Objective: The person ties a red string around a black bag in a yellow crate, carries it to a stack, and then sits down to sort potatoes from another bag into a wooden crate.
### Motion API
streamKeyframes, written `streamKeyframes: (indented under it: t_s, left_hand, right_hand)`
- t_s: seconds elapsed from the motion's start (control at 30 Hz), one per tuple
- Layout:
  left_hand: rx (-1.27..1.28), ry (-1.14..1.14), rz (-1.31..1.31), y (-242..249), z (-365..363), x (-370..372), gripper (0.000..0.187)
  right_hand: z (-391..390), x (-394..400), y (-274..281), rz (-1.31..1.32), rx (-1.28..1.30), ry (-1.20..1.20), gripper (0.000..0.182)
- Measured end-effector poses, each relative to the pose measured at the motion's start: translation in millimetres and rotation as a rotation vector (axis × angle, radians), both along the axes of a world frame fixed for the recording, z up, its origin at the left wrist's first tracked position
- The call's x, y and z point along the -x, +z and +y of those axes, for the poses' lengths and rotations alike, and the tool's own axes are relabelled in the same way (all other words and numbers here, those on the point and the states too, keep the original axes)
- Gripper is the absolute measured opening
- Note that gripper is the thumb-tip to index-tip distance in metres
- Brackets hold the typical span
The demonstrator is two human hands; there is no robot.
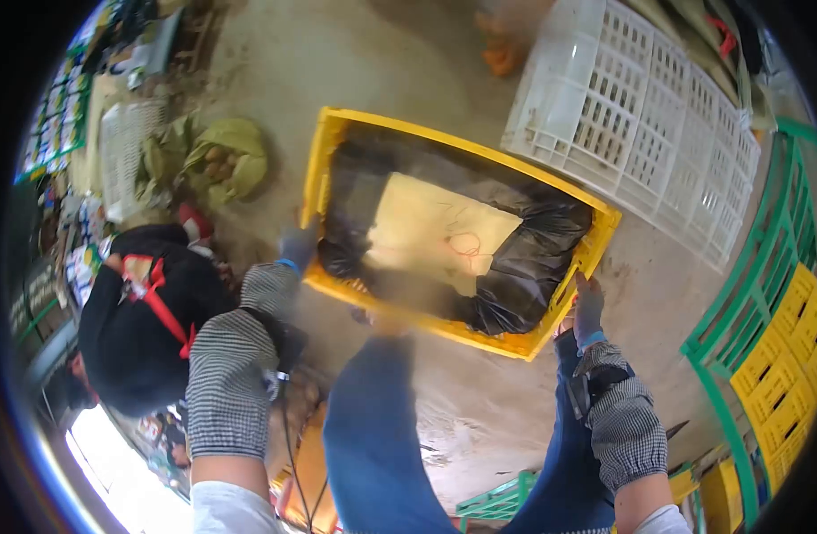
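Gripping a yellow crate [595, 233] at its right end with the right hand [589, 307], with fingers bent against the outer wall near the corner. Touching the opposite end with the left hand [297, 247], blurred against the rim; cannot tell how tightly curled around it. Showing, inside the crate between both sets of fingers, a black plastic liner [542, 267] and, resting on it, a pale yellow sheet [426, 205] with a thin reddish string [452, 240] looped on top. Wearing checked sleeves [230, 383] just behind the fingers of each hand, and blue jeans [364, 427] lower down between them. Facing a large white crate [649, 116] beyond the right fingers, near the yellow one. Including, farther to the right of those fingers, a green rack [724, 307] and yellow panels [778, 374] beside it. Having, to the left of the left fingers, a person in black [159, 347] with a red strap [163, 320], and, farther beyond those fingers, an olive sack [248, 160].
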State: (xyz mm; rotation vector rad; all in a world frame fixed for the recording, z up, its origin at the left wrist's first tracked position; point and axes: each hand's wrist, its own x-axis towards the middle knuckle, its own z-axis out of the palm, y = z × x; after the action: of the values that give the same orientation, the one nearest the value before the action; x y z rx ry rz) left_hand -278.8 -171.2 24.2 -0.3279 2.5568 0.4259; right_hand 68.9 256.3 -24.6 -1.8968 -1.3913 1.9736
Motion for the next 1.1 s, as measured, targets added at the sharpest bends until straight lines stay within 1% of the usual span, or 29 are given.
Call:
streamKeyframes:
  t_s: [0.07, 0.1, 0.13, 0.17, 0.2, 0.23, 0.27, 0.3, 0.33, 0.4, 0.43, 0.5, 0.57, 0.6, 0.63, 0.67, 0.7, 0.73, 0.77, 0.8, 0.87, 0.93, 1.0, 1.03, 1.1]
  left_hand:
    - [-0.271, 0.048, -0.009, -60.6, -31.2, 32.1, 0.050]
    - [-0.245, 0.064, -0.031, -92.4, -43.8, 48.4, 0.047]
    - [-0.404, 0.227, -0.139, -104.8, -48.5, 55.3, 0.045]
    - [-0.555, 0.396, -0.245, -105.9, -44.5, 63.6, 0.042]
    - [-0.522, 0.396, -0.286, -96.2, -34.9, 64.8, 0.038]
    - [-0.624, 0.396, -0.396, -79.3, -19.8, 65.3, 0.038]
    - [-0.717, 0.423, -0.579, -90.8, -35.7, 73.8, 0.040]
    - [-0.625, 0.425, -0.518, -87.1, -23.8, 70.8, 0.041]
    - [-0.533, 0.422, -0.450, -77.3, -15.0, 68.0, 0.041]
    - [-0.578, 0.331, -0.357, -96.9, -45.2, 62.9, 0.041]
    - [-0.572, 0.353, -0.348, -85.4, -46.0, 61.1, 0.040]
    - [-0.570, 0.374, -0.386, -52.8, -48.0, 40.6, 0.038]
    - [-0.557, 0.377, -0.378, -12.4, -65.2, 18.6, 0.035]
    - [-0.544, 0.362, -0.356, 4.0, -78.4, 10.2, 0.034]
    - [-0.471, 0.342, -0.324, 25.8, -83.4, 2.4, 0.033]
    - [-0.463, 0.371, -0.393, 60.3, -74.2, -5.7, 0.034]
    - [-0.505, 0.332, -0.429, 79.1, -95.2, -10.3, 0.036]
    - [-0.421, 0.337, -0.384, 83.0, -119.9, -15.0, 0.034]
    - [-0.373, 0.401, -0.365, 127.0, -96.8, -25.7, 0.037]
    - [-0.385, 0.438, -0.430, 165.9, -93.7, -27.5, 0.032]
    - [-0.447, 0.404, -0.529, 214.7, -117.9, -28.4, 0.027]
    - [-0.437, 0.393, -0.535, 268.2, -121.0, -37.0, 0.021]
    - [-0.434, 0.407, -0.508, 322.9, -118.9, -48.9, 0.017]
    - [-0.444, 0.418, -0.502, 340.7, -115.8, -53.1, 0.016]
    - [-0.500, 0.433, -0.464, 394.9, -111.4, -63.5, 0.018]
  right_hand:
    - [-4.4, 8.6, 10.1, 0.032, -0.001, -0.050, 0.025]
    - [-9.8, 20.3, 18.1, 0.009, 0.039, -0.132, 0.025]
    - [-9.1, 14.9, 7.1, 0.003, 0.108, -0.130, 0.026]
    - [-6.6, 6.3, -7.9, 0.002, 0.180, -0.126, 0.028]
    - [-4.0, -0.1, -16.7, 0.002, 0.254, -0.120, 0.030]
    - [-2.9, -2.3, -17.4, -0.007, 0.279, -0.101, 0.031]
    - [-1.8, 0.8, -12.7, -0.010, 0.301, -0.082, 0.032]
    - [-1.6, 4.8, -6.3, -0.006, 0.323, -0.067, 0.033]
    - [-2.6, 2.0, -11.4, -0.077, 0.281, -0.049, 0.031]
    - [-12.6, -5.6, -9.5, -0.147, 0.173, -0.090, 0.029]
    - [-4.5, 2.7, -2.3, -0.127, 0.187, -0.061, 0.027]
    - [-14.8, -25.4, 30.4, -0.169, 0.258, -0.048, 0.027]
    - [-25.9, -67.5, 39.5, -0.142, 0.292, -0.026, 0.031]
    - [-23.3, -78.0, 54.6, -0.160, 0.285, -0.012, 0.030]
    - [-21.4, -83.0, 73.1, -0.214, 0.270, 0.023, 0.028]
    - [-19.0, -89.2, 92.8, -0.280, 0.250, 0.064, 0.027]
    - [-20.2, -94.0, 116.6, -0.341, 0.232, 0.092, 0.025]
    - [-21.3, -95.9, 139.7, -0.388, 0.216, 0.113, 0.024]
    - [-27.1, -83.2, 175.9, -0.419, 0.153, 0.093, 0.020]
    - [-36.2, -90.1, 190.9, -0.386, 0.095, 0.112, 0.021]
    - [-21.0, -88.7, 230.6, -0.330, 0.145, 0.115, 0.023]
    - [-17.2, -68.0, 315.3, -0.278, 0.359, 0.054, 0.036]
    - [-8.4, -66.5, 366.4, -0.258, 0.372, 0.150, 0.032]
    - [5.3, -64.8, 371.5, -0.248, 0.369, 0.201, 0.030]
    - [15.9, -72.0, 413.4, -0.181, 0.339, 0.209, 0.029]
